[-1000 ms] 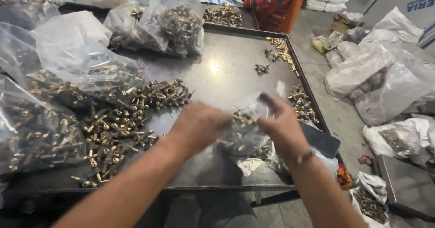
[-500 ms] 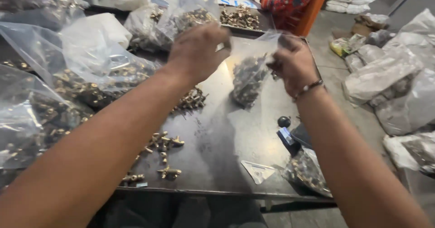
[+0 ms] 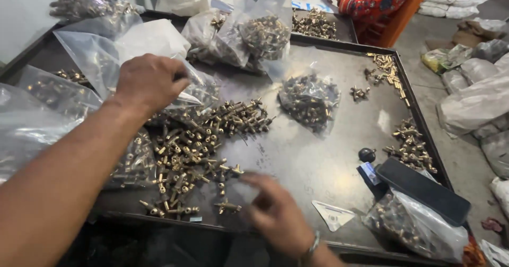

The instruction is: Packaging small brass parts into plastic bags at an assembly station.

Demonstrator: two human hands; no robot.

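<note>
head view: right hand (image 3: 278,216) motion-blurred near brass fittings (image 3: 199,145); fingers indistinct.

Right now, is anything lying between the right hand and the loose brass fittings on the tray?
Nothing visible does. The right hand hovers just beside the fittings, with only bare tray between them.

Brass, clear plastic, dull steel

Fittings (image 3: 196,150) between both grips: shiny yellow brass. Bag (image 3: 159,60) under left grip (image 3: 150,81): thin, glossy, crinkled clear plastic. Surface (image 3: 313,166) beside right grip (image 3: 278,214): dark scuffed metal, slight sheen.
</note>
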